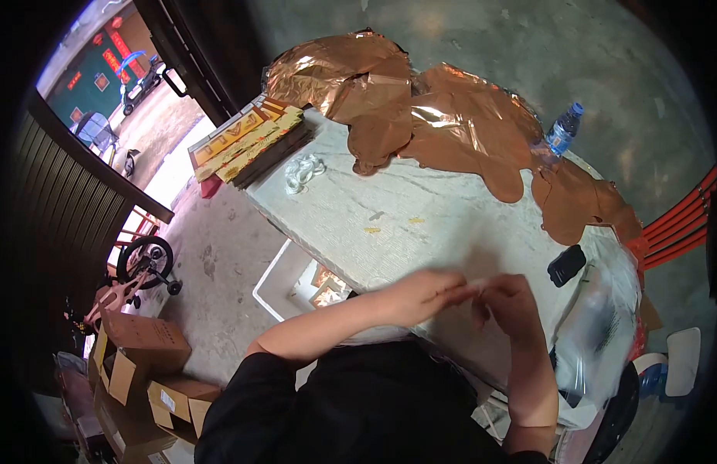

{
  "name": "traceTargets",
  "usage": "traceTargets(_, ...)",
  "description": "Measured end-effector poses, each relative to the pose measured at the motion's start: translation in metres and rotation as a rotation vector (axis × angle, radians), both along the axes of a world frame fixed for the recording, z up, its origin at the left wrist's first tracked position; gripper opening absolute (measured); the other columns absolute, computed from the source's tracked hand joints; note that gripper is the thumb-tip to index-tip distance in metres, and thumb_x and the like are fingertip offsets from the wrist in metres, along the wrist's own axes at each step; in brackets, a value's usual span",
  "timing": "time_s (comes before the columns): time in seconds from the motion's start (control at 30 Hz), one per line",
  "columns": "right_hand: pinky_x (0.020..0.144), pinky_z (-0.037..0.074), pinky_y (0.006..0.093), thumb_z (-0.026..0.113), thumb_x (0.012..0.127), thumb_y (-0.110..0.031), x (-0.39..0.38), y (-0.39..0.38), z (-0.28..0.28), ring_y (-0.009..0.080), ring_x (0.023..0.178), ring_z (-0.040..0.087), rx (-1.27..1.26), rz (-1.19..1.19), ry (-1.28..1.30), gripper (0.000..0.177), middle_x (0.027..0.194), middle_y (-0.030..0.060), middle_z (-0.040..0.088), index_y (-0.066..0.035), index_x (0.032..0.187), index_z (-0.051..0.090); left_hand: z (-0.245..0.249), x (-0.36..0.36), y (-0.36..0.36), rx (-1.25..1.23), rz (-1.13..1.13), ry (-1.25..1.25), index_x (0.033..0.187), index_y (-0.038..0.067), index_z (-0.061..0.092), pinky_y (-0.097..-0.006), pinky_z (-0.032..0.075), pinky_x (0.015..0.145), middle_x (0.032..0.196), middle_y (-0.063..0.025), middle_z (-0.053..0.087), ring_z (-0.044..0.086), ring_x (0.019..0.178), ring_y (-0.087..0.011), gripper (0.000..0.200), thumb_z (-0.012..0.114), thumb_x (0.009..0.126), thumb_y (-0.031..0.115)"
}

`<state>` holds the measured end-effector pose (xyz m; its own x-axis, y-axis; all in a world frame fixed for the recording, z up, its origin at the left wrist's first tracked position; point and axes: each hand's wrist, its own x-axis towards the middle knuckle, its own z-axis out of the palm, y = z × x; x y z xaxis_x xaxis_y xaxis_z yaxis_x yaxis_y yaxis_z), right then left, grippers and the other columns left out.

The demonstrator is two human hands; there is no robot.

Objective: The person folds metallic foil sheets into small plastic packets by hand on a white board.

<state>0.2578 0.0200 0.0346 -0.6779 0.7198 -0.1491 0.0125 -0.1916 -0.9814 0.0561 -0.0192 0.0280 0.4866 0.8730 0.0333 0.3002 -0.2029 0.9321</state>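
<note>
Over the near side of the white-covered table (327, 213), my left hand (429, 298) and my right hand (509, 301) meet with fingertips pinched together. Whatever lies between the fingers, if anything, is too small to make out. Copper-coloured foil sheets (466, 127) with rounded ends lie along the far edge. On the left part of the tabletop rests a bundle of white ribbon or string (303, 172). Small yellow pieces (416, 220) lie mid-table, and a black device (567, 265) is right of my right hand.
A stack of printed yellow packets (250, 143) sits at the table's left corner. A water bottle (563, 131) stands at the far right. Clear plastic bags (606, 309) cover the right end. Below the table's left side is a white foam box (272, 282); cardboard boxes (149, 340) stand on the floor.
</note>
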Motion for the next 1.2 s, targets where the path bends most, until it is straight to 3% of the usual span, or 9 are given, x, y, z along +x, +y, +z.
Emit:
traceTargets(0.13,0.048,0.039,0.021,0.052,0.086,-0.008,-0.01,0.003,0.012,0.0075,0.053,0.053,0.219,-0.27,-0.036,0.015,0.07,0.0048,0.063,-0.002,0.091,0.065,0.002,0.001,-0.005,0.013,-0.09,-0.079,0.089,0.0,0.051,-0.0286,0.043,0.069,0.079,-0.0106,0.054,0.053,0.075,-0.0193,0.02,0.043,0.092,0.018)
traceTargets(0.2,0.049,0.039,0.0205,0.052,0.086,-0.009,-0.003,0.006,0.011,0.0079,0.052,0.054,0.126,0.051,-0.246,0.017,0.069,0.005,0.063,0.0,0.089,0.066,0.005,-0.004,-0.005,0.007,0.017,-0.382,0.088,0.0,0.05,-0.0294,0.043,0.069,0.079,-0.0105,0.053,0.052,0.073,-0.0194,0.022,0.043,0.093,0.02)
traceTargets(0.33,0.048,0.042,0.0227,0.051,0.085,-0.008,0.001,-0.002,0.023,0.0136,0.051,0.057,-0.036,0.145,0.141,0.017,0.081,0.0126,0.066,0.002,0.084,0.065,0.007,0.006,0.003,0.104,0.009,0.074,0.089,0.001,0.051,-0.0282,0.043,0.067,0.076,-0.0102,0.054,0.054,0.072,-0.0181,0.014,0.046,0.091,0.014)
traceTargets(0.4,0.049,0.044,0.0237,0.051,0.085,-0.007,-0.005,0.005,0.019,0.0142,0.051,0.057,0.121,-0.171,-0.051,0.017,0.076,0.0139,0.066,0.003,0.084,0.064,0.015,0.005,-0.001,0.102,-0.045,0.049,0.088,0.001,0.052,-0.0284,0.043,0.066,0.075,-0.0105,0.055,0.055,0.071,-0.0198,0.014,0.046,0.09,0.014)
traceTargets(0.6,0.05,0.045,0.0245,0.051,0.086,-0.007,0.001,-0.008,0.025,0.0147,0.051,0.057,0.072,0.174,0.082,0.017,0.066,0.0086,0.061,0.004,0.085,0.063,0.012,0.001,0.003,0.114,0.064,-0.201,0.087,0.001,0.055,-0.031,0.045,0.067,0.076,-0.0127,0.057,0.057,0.071,-0.0249,0.015,0.048,0.09,0.015)
traceTargets(0.8,0.053,0.045,0.0226,0.054,0.082,0.0,0.001,0.002,0.015,0.0124,0.059,0.059,0.181,-0.061,-0.248,0.01,0.072,0.0082,0.063,0.004,0.085,0.062,0.004,0.004,-0.002,0.108,0.007,-0.166,0.091,0.0,0.056,-0.0316,0.045,0.068,0.079,-0.0116,0.057,0.057,0.074,-0.0241,0.015,0.048,0.089,0.013)
traceTargets(0.9,0.053,0.046,0.0232,0.054,0.084,-0.002,0.007,-0.008,0.028,0.0122,0.059,0.059,-0.023,0.163,0.168,0.011,0.073,0.0093,0.063,0.004,0.086,0.063,0.008,0.002,0.005,0.197,-0.005,-0.197,0.09,0.0,0.055,-0.0309,0.045,0.068,0.079,-0.011,0.057,0.057,0.073,-0.0231,0.014,0.048,0.089,0.012)
traceTargets(1.03,0.051,0.046,0.0248,0.049,0.083,-0.003,-0.005,0.002,0.019,0.0143,0.052,0.057,0.21,-0.199,-0.015,0.015,0.062,0.0085,0.06,0.005,0.083,0.063,0.013,0.008,0.003,0.05,-0.089,-0.046,0.088,0.0,0.053,-0.0281,0.044,0.071,0.084,-0.0101,0.057,0.054,0.075,-0.0169,0.013,0.045,0.09,0.01)
traceTargets(1.2,0.054,0.046,0.0234,0.05,0.083,0.0,0.003,-0.008,0.031,0.0121,0.058,0.058,-0.063,0.125,0.111,0.015,0.076,0.0103,0.064,0.006,0.091,0.061,0.005,0.004,0.01,0.019,0.074,-0.312,0.087,0.001,0.052,-0.0267,0.044,0.071,0.081,-0.0067,0.055,0.051,0.077,-0.0109,0.015,0.044,0.091,0.013)
